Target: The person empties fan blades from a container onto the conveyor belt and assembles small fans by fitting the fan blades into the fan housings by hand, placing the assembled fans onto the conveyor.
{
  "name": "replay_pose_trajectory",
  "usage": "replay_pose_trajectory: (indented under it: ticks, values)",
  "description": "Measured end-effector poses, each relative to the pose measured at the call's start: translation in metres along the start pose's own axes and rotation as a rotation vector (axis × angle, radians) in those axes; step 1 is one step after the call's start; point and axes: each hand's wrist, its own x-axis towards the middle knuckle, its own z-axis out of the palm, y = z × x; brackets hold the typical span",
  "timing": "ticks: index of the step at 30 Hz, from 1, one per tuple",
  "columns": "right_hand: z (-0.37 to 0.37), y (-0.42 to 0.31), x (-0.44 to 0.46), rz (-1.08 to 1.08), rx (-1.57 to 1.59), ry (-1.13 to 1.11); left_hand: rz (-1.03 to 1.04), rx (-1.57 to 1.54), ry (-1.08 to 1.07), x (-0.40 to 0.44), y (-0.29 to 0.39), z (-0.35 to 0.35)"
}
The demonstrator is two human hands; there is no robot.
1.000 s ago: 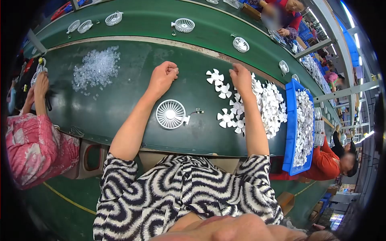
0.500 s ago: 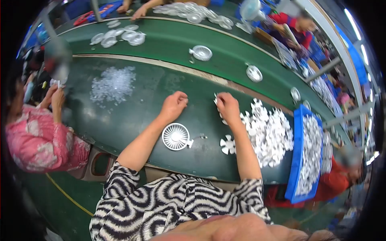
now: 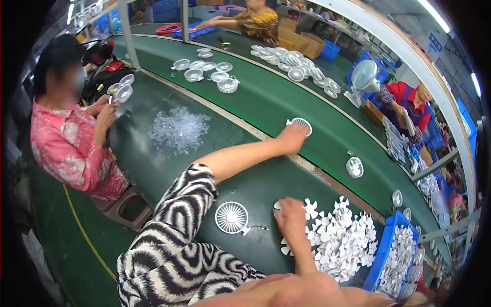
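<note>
Two bare hands show in the head view. Near the centre, the left hand (image 3: 291, 139) extends over the green belt (image 3: 266, 108), fingers at a white fan housing (image 3: 303, 123); I cannot tell whether they grip it. At lower centre, the right hand (image 3: 290, 217) is curled narrow, a white blade (image 3: 277, 205) at its fingers, its hold unclear. Left of it lies another housing (image 3: 231, 218), probably for easy reach, as likely is the blade pile (image 3: 349, 238) at lower right.

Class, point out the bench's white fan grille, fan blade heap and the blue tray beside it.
White fan grille (image 3: 231, 218): head view, hub.
Fan blade heap (image 3: 346, 241): head view, middle.
Blue tray (image 3: 382, 256): head view, left wall.
</note>
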Motion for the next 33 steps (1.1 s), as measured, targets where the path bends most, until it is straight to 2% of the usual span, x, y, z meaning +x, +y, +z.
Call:
replay_pose_trajectory:
  ticks: [2,3,6,9,10,14,15,19,21,23,25,27,28,30,33]
  values:
    - [0.004,-0.014,0.000,-0.032,-0.084,-0.002,-0.065,0.121,-0.073,0.014,-0.016,0.025]
    - [0.008,-0.014,-0.001,-0.019,-0.088,-0.007,-0.088,0.254,-0.219,0.018,-0.020,0.031]
    - [0.014,-0.014,-0.002,-0.035,-0.069,0.022,0.033,0.396,-0.154,0.013,-0.024,0.037]
    - [0.016,-0.010,0.000,-0.032,-0.034,0.037,0.112,0.380,-0.188,0.009,-0.012,0.025]
    - [0.014,-0.009,-0.001,-0.042,-0.028,0.035,0.120,0.325,-0.118,0.004,0.000,0.012]
    - [0.019,-0.009,-0.002,-0.043,-0.086,0.039,0.002,0.136,-0.211,-0.052,0.050,-0.057]
    - [0.021,-0.009,-0.002,-0.043,-0.105,0.036,-0.059,0.142,-0.316,-0.066,0.060,-0.075]
    - [0.024,-0.007,-0.004,-0.063,-0.149,0.031,-0.093,0.145,-0.434,-0.125,0.057,-0.092]
    - [0.008,-0.011,-0.001,-0.046,-0.056,-0.045,-0.228,0.021,-0.417,-0.138,0.050,-0.099]
    - [-0.002,-0.011,-0.001,-0.021,-0.075,0.013,-0.238,0.029,-0.086,-0.145,0.041,-0.104]
    - [-0.016,-0.016,-0.001,0.023,-0.143,0.000,-0.285,0.108,0.045,-0.139,0.029,-0.113]
    - [-0.016,-0.012,-0.008,0.115,-0.125,-0.157,-0.405,0.180,-0.056,-0.142,0.014,-0.103]
    - [-0.012,-0.013,-0.009,0.141,-0.141,-0.128,-0.475,0.208,-0.214,-0.141,0.010,-0.099]
    - [-0.010,-0.017,-0.011,0.219,-0.176,-0.152,-0.568,0.136,-0.310,-0.141,0.004,-0.096]
    - [-0.008,-0.020,-0.014,0.257,-0.190,-0.114,-0.662,0.044,-0.176,-0.146,0.001,-0.092]
